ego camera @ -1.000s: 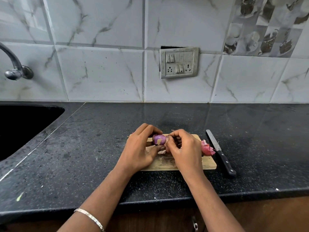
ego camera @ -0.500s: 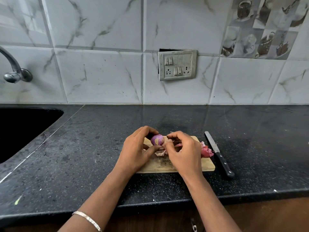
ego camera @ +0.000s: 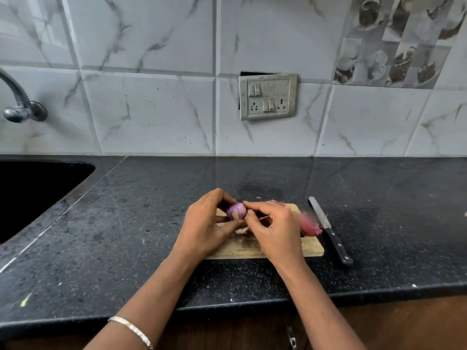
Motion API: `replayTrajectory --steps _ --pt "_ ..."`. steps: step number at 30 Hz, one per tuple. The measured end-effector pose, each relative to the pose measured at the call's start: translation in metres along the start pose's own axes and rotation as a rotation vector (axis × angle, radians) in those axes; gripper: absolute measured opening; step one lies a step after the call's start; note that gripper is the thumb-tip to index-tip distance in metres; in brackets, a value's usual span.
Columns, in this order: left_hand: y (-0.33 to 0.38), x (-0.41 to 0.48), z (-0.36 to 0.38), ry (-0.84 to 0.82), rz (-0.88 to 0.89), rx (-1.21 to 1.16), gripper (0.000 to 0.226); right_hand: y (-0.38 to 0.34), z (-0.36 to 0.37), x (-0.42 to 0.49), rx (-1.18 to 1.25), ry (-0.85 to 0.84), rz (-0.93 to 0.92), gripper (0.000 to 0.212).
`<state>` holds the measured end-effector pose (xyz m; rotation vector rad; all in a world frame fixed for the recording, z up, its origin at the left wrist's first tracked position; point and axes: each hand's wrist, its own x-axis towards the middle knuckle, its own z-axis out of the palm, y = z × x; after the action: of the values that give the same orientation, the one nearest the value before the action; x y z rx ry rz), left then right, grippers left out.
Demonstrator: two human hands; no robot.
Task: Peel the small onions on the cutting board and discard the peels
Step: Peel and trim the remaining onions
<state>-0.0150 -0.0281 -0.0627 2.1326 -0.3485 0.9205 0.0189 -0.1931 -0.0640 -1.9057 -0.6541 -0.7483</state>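
A small purple onion (ego camera: 236, 210) is held just above the wooden cutting board (ego camera: 312, 247) in the middle of the black counter. My left hand (ego camera: 206, 227) grips the onion from the left, thumb below it. My right hand (ego camera: 274, 227) pinches a strip of its skin at the onion's right side. A pale loose peel (ego camera: 242, 230) lies on the board under the onion. A pile of pink-red peels (ego camera: 309, 227) sits at the board's right edge, partly hidden behind my right hand.
A black-handled knife (ego camera: 328, 229) lies on the counter right of the board, blade pointing away. A dark sink (ego camera: 30, 193) and a tap (ego camera: 20, 107) are at the far left. A switch plate (ego camera: 267, 96) is on the tiled wall.
Both hands stay over the board with the onion. The onion has turned slightly in my left hand and my right fingers have shifted on its skin.
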Motion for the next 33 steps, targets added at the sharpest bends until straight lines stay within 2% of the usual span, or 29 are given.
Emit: replayTrajectory --steps 7,29,33 --pt "-0.0007 -0.0001 0.0019 0.012 0.023 0.033 0.027 -0.0012 -0.0003 -0.0015 0.05 -0.012 -0.004 0.015" --pt "-0.0059 -0.0012 0.0031 0.032 0.035 0.128 0.03 -0.0056 -0.0031 -0.0014 0.054 -0.02 -0.049 0.014" --pt "-0.0066 -0.0011 0.0036 0.037 0.048 0.15 0.029 -0.0035 -0.0007 -0.0025 -0.027 -0.001 -0.103 0.011"
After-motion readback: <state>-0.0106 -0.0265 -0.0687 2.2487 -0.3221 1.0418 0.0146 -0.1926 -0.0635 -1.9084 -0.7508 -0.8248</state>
